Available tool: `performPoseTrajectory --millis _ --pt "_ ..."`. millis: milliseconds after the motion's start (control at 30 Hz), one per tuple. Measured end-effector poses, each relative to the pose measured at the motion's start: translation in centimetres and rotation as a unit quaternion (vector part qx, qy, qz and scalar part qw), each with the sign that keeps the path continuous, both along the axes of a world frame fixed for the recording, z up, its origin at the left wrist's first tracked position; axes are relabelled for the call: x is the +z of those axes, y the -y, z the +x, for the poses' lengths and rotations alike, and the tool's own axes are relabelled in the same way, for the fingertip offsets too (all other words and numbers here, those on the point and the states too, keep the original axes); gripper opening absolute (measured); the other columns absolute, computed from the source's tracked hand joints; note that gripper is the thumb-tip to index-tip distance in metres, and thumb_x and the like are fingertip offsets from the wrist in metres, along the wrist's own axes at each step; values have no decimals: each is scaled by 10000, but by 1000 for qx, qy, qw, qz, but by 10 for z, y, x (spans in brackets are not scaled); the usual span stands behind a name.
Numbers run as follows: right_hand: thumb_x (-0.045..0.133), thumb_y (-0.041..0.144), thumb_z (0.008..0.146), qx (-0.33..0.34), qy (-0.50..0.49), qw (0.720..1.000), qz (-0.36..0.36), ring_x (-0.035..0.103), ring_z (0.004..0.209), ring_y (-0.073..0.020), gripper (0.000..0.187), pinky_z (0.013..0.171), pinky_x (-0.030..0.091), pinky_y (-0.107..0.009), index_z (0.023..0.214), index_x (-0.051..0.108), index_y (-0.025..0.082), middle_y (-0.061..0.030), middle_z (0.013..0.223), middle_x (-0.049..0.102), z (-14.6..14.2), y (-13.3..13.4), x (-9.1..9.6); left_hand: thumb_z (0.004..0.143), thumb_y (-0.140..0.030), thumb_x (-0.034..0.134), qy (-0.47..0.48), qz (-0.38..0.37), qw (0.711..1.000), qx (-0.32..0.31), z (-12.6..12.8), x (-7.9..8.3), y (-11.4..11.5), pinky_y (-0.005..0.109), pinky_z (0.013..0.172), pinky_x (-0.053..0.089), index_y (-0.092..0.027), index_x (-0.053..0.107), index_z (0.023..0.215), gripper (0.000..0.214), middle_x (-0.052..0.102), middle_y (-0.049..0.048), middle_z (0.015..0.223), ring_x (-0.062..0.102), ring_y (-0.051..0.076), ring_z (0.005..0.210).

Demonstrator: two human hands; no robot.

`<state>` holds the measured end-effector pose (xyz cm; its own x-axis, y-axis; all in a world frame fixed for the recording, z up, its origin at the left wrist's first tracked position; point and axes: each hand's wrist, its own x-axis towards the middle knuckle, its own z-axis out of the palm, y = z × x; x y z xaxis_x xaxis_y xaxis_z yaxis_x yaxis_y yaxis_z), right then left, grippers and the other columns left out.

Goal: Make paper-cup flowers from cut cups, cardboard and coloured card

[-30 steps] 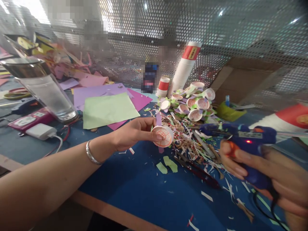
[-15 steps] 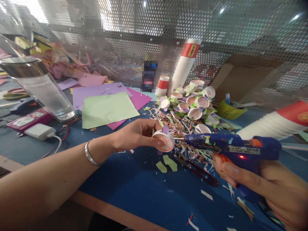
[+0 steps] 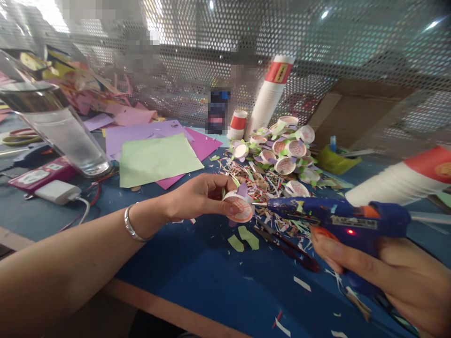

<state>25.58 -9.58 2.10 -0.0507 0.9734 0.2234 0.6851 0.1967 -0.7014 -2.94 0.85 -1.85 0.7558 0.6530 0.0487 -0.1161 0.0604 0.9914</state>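
Between thumb and fingers, my left hand [image 3: 202, 197] pinches a cut paper cup bottom [image 3: 240, 209], a shallow white disc with an orange pattern and a purple paper tab on its rim. My right hand [image 3: 380, 270] is wrapped round the handle of a blue hot glue gun [image 3: 317, 211] with a small red light lit. The gun's metal nozzle meets the right side of the cup bottom; whether it touches I cannot tell. Below them lie green paper scraps [image 3: 248, 238] and dark-handled scissors [image 3: 291, 246].
Finished-looking cup bottoms with tabs [image 3: 282, 150] are heaped behind shredded paper. Stacks of paper cups [image 3: 269, 89] stand at the back, another cup stack [image 3: 398, 178] leans at right. Green paper sheet [image 3: 158, 159], glass of water [image 3: 66, 131] and power strip [image 3: 42, 176] are left.
The glue gun has shifted very slightly left, its nozzle closer in against the cup bottom's side. My left hand and the cup bottom have stayed nearly still.
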Motion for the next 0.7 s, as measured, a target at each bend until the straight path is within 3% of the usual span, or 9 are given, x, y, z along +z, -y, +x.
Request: performPoseTrajectory --millis 167,567,700 --pt "691 564 797 33 2 997 -67 748 627 -265 225 565 665 -304 778 804 369 1 754 790 7 2 -5 828 -247 800 -11 9 1000 5 0 0 -1 310 784 572 -149 579 858 244 753 67 862 737 178 827" --pt "711 565 789 30 4 996 -80 773 875 -307 258 764 673 -352 855 803 333 -14 960 815 17 0 -15 827 -214 809 7 4 1000 6 -1 -1 -1 335 860 575 -142 620 880 208 763 66 893 750 186 897" --pt "689 612 800 10 9 997 -82 748 748 -286 335 636 658 -337 892 805 312 -17 841 799 21 0 -19 836 -156 789 24 4 1000 4 -1 -1 -2 333 860 576 -148 620 882 176 775 62 897 757 183 884"
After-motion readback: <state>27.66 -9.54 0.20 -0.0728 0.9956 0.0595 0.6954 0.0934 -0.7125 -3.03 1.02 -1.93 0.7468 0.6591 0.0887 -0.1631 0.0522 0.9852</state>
